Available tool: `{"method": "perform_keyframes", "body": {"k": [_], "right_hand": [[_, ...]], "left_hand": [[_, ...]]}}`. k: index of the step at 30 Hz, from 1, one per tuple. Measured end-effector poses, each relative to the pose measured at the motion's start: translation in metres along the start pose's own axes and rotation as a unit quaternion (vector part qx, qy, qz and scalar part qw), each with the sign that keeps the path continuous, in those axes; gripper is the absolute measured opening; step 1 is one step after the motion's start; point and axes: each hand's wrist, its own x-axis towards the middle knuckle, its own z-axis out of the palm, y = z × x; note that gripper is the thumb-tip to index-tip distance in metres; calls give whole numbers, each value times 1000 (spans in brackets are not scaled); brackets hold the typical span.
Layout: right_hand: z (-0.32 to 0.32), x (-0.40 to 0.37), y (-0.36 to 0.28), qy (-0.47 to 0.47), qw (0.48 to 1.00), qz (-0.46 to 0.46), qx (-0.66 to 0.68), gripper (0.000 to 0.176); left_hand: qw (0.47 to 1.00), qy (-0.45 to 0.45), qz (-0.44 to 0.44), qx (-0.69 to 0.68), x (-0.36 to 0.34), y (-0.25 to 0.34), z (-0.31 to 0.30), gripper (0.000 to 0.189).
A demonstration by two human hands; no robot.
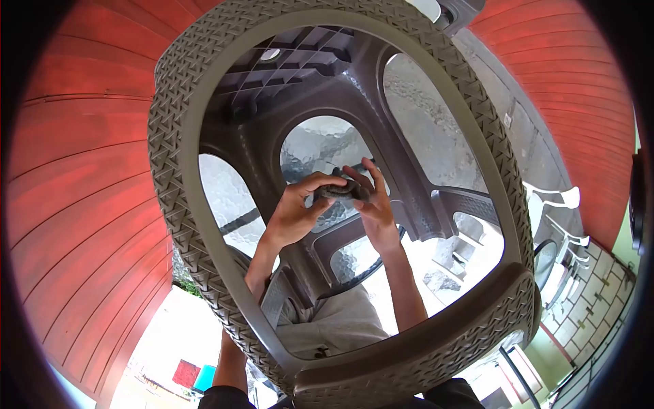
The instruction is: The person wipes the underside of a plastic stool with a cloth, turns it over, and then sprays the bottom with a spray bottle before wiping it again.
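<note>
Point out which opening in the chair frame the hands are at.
The middle arched opening: the left hand and right hand grip a small dark part at its lower edge.

Can't ID small dark obj [338, 191]: mostly covered by fingers of left hand [294, 215] & right hand [373, 204]. Brown woven-pattern plastic chair frame [170, 177] cut off at top & bottom edges.

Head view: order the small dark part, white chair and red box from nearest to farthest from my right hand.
1. small dark part, held in the right hand
2. white chair, far right
3. red box, bottom left
</note>
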Motion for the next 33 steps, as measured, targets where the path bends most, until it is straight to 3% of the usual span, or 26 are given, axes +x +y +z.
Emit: {"method": "perform_keyframes", "body": {"k": [3, 6, 9, 12, 18, 21, 24, 27, 30, 33], "right_hand": [[-8, 6, 6, -68, 984, -39, -157, 46], [-8, 9, 17, -57, 971, -102, -209, 47], [4, 8, 18, -6, 982, -42, -183, 40], [-5, 11, 23, -26, 991, 11, -129, 36], [-6, 21, 26, -55, 966, -38, -249, 34], [-8, 23, 25, -59, 951, -19, -302, 38], [-14, 27, 22, -90, 933, -24, -348, 45], [-13, 31, 20, -186, 974, -38, -127, 48], [-2, 26, 2, -216, 964, 94, 124, 47], [0, 22, 17, -173, 978, 77, -88, 45]], "left_hand": [[997, 64, -26, -29, -3, 8, 4, 40], [994, 102, -37, -24, -6, 7, 2, 41], [992, 102, 61, 44, -7, -7, -1, 42], [992, 67, 71, 74, -7, -6, -4, 43], [963, 105, 126, 213, -2, 15, -4, 47], [907, 113, 182, 362, -10, 25, -7, 44], [911, 107, 183, 353, -15, 26, -6, 41], [926, 108, 163, 324, -19, 33, -4, 40], [943, 110, 120, 289, -23, 34, -5, 44], [962, 113, 81, 236, -22, 35, -10, 41]]}}
